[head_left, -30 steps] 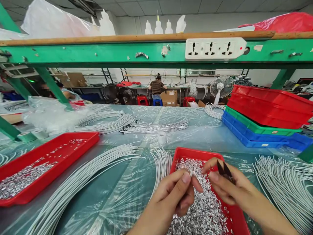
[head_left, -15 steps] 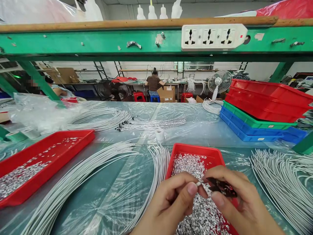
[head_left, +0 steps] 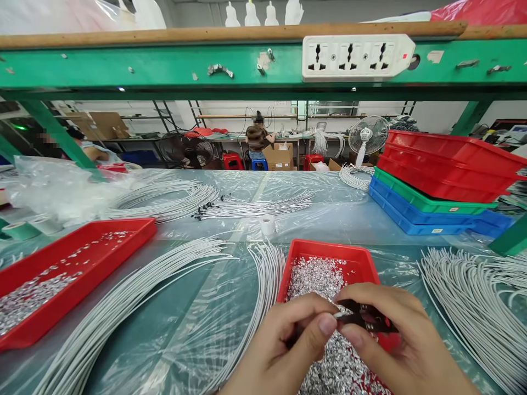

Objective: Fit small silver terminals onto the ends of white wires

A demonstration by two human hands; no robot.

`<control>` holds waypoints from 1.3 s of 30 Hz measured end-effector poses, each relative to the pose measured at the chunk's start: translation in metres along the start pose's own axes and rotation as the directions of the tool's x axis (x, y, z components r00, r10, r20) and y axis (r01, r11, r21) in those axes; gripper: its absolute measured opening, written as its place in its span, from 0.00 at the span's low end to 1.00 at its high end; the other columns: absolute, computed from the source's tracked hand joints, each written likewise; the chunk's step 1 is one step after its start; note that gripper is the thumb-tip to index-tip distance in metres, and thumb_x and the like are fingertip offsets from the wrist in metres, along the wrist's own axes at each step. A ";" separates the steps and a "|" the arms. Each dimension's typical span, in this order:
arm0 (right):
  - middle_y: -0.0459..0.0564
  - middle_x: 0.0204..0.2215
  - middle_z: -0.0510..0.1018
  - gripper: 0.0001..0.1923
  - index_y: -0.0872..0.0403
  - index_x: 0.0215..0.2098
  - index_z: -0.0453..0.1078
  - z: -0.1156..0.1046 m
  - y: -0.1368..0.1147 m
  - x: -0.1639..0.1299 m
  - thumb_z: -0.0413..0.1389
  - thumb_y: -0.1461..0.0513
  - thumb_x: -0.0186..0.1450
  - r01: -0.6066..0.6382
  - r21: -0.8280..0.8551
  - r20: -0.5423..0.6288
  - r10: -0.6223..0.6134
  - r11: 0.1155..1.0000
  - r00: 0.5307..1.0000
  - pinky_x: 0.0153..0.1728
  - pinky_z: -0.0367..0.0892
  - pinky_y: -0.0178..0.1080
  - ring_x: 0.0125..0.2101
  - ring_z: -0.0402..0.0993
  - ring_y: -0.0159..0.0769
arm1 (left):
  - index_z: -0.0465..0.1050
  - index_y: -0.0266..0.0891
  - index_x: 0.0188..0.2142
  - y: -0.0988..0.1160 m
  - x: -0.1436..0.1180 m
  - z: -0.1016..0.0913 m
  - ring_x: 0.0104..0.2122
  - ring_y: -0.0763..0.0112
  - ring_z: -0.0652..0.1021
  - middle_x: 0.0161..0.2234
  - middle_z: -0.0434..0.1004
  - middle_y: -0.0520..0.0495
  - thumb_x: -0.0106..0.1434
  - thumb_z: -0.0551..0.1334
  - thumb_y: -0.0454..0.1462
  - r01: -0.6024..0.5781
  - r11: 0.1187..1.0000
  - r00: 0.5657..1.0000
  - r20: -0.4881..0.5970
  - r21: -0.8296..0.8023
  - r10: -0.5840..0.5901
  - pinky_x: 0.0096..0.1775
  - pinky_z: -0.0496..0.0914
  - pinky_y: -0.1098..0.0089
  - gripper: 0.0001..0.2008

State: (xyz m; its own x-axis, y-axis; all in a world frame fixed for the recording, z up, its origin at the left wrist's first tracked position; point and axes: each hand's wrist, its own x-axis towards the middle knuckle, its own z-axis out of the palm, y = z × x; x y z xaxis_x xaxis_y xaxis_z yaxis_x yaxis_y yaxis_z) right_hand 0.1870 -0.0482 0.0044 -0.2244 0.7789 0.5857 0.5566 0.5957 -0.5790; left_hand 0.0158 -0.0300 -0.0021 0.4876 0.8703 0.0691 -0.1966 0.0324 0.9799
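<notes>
My left hand (head_left: pixel 298 334) pinches the end of a white cable (head_left: pixel 338 315) between thumb and forefinger. Closed around a small dark pair of pliers (head_left: pixel 366 317), my right hand (head_left: pixel 395 329) has the tool's jaws at the cable end, close to my left fingertips. Exactly where the jaws meet the cable is partly hidden by my fingers. Both hands are over a red tray (head_left: pixel 366 258) filled with small shiny metal pieces (head_left: pixel 317 277). A bundle of white cables (head_left: pixel 263 285) runs along the tray's left side and passes behind my left forearm.
Another red tray (head_left: pixel 123 260) with metal pieces lies at left, beside a curved cable bundle (head_left: pixel 123 307). More cables (head_left: pixel 465 307) lie at right, below stacked bins (head_left: pixel 448 170). A tape roll (head_left: pixel 267 224) stands mid-table. A green beam with a power strip (head_left: pixel 356 57) crosses overhead. A person (head_left: pixel 258 137) sits far back.
The pliers have moved left to the cable end, and their jaws have come closer together. My right fingers are nearer my left fingertips. The camera view has shifted slightly.
</notes>
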 end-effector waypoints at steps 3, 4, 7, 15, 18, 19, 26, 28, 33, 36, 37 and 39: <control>0.46 0.29 0.80 0.05 0.50 0.37 0.70 -0.002 0.000 0.002 0.54 0.58 0.67 0.063 -0.021 0.008 -0.063 0.998 0.998 0.24 0.69 0.32 0.25 0.75 0.34 | 0.76 0.40 0.30 0.000 -0.001 0.001 0.21 0.75 0.57 0.20 0.59 0.55 0.61 0.62 0.50 -0.040 0.998 0.999 -0.035 0.054 0.042 0.23 0.52 0.70 0.16; 0.45 0.29 0.79 0.03 0.50 0.38 0.70 -0.002 0.000 0.002 0.54 0.59 0.67 0.087 -0.012 0.006 -0.087 0.996 0.996 0.22 0.68 0.31 0.24 0.75 0.33 | 0.76 0.41 0.31 -0.001 -0.002 0.001 0.21 0.74 0.58 0.21 0.61 0.54 0.61 0.61 0.50 -0.057 0.995 0.997 -0.048 0.081 0.061 0.24 0.53 0.70 0.16; 0.43 0.29 0.79 0.04 0.50 0.41 0.68 -0.003 0.000 0.003 0.55 0.62 0.66 0.125 0.021 -0.005 -0.125 0.992 0.992 0.22 0.68 0.29 0.23 0.74 0.30 | 0.76 0.42 0.33 -0.002 -0.004 0.000 0.23 0.73 0.60 0.23 0.63 0.53 0.62 0.60 0.51 -0.103 0.979 0.992 -0.059 0.174 0.115 0.25 0.55 0.71 0.16; 0.41 0.25 0.77 0.03 0.48 0.38 0.69 -0.006 -0.004 0.005 0.53 0.61 0.68 0.024 0.104 0.102 -0.034 0.994 0.994 0.23 0.68 0.30 0.22 0.72 0.30 | 0.77 0.44 0.35 0.000 -0.006 -0.004 0.23 0.73 0.65 0.23 0.69 0.53 0.65 0.58 0.47 -0.160 0.909 0.983 -0.024 0.385 0.183 0.27 0.61 0.72 0.13; 0.40 0.26 0.77 0.03 0.47 0.39 0.70 -0.007 -0.006 0.004 0.54 0.60 0.69 -0.010 0.103 0.107 -0.002 0.995 0.994 0.24 0.68 0.31 0.23 0.73 0.30 | 0.76 0.42 0.31 0.004 -0.003 -0.004 0.21 0.73 0.60 0.19 0.62 0.54 0.66 0.56 0.48 -0.172 0.888 0.984 0.035 0.427 0.174 0.23 0.57 0.71 0.17; 0.40 0.26 0.77 0.03 0.47 0.39 0.70 -0.007 -0.007 0.003 0.54 0.60 0.69 -0.013 0.105 0.108 0.001 0.994 0.994 0.24 0.68 0.31 0.23 0.72 0.30 | 0.76 0.41 0.31 0.004 -0.002 -0.004 0.21 0.73 0.60 0.20 0.62 0.54 0.66 0.56 0.48 -0.174 0.886 0.984 0.041 0.429 0.174 0.23 0.57 0.72 0.17; 0.41 0.24 0.76 0.05 0.48 0.36 0.69 -0.009 -0.004 0.006 0.52 0.61 0.69 -0.009 0.094 0.164 -0.007 0.996 0.986 0.22 0.67 0.31 0.21 0.71 0.31 | 0.76 0.40 0.30 0.003 0.000 -0.006 0.21 0.74 0.63 0.20 0.65 0.53 0.67 0.54 0.48 -0.221 0.831 0.974 0.068 0.510 0.217 0.23 0.57 0.72 0.18; 0.41 0.23 0.75 0.05 0.48 0.37 0.69 -0.009 -0.005 0.007 0.51 0.60 0.70 -0.017 0.102 0.182 -0.002 0.995 0.983 0.22 0.66 0.32 0.20 0.71 0.31 | 0.75 0.40 0.30 0.003 0.001 -0.006 0.20 0.74 0.63 0.20 0.65 0.53 0.68 0.54 0.47 -0.242 0.805 0.968 0.081 0.541 0.236 0.22 0.57 0.73 0.18; 0.42 0.23 0.75 0.06 0.49 0.37 0.68 -0.011 -0.005 0.005 0.51 0.60 0.70 -0.013 0.060 0.188 0.002 0.998 0.982 0.21 0.65 0.33 0.20 0.71 0.32 | 0.76 0.39 0.31 0.004 0.002 -0.007 0.21 0.75 0.66 0.21 0.69 0.53 0.69 0.54 0.43 -0.298 0.757 0.952 0.120 0.582 0.282 0.23 0.61 0.74 0.15; 0.42 0.23 0.75 0.04 0.49 0.37 0.68 -0.012 -0.005 0.005 0.52 0.61 0.70 0.009 0.079 0.223 -0.026 0.997 0.974 0.20 0.65 0.33 0.19 0.70 0.32 | 0.75 0.40 0.32 0.003 0.002 -0.007 0.20 0.76 0.67 0.21 0.69 0.53 0.69 0.54 0.41 -0.337 0.730 0.937 0.133 0.595 0.324 0.21 0.60 0.74 0.14; 0.42 0.23 0.76 0.04 0.49 0.37 0.68 -0.012 -0.004 0.005 0.52 0.61 0.69 0.006 0.086 0.225 -0.025 0.996 0.974 0.20 0.66 0.32 0.19 0.70 0.32 | 0.75 0.40 0.32 0.002 0.002 -0.007 0.19 0.76 0.66 0.21 0.70 0.53 0.69 0.54 0.41 -0.354 0.720 0.930 0.139 0.597 0.341 0.21 0.60 0.75 0.14; 0.41 0.24 0.76 0.03 0.49 0.39 0.67 -0.012 -0.004 0.005 0.52 0.62 0.69 -0.005 0.099 0.228 -0.018 0.995 0.973 0.22 0.67 0.31 0.20 0.72 0.32 | 0.75 0.40 0.33 0.001 0.002 -0.006 0.19 0.76 0.67 0.22 0.71 0.53 0.69 0.54 0.40 -0.386 0.699 0.914 0.147 0.601 0.378 0.21 0.61 0.75 0.13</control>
State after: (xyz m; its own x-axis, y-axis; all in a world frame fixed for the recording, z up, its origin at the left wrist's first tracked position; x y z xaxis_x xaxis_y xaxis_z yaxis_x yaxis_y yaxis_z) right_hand 0.1936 -0.0490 0.0160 -0.4109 0.7922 0.4512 0.4761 0.6085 -0.6349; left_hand 0.0112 -0.0252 -0.0022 0.4965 0.7353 0.4613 0.1856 -0.6091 0.7710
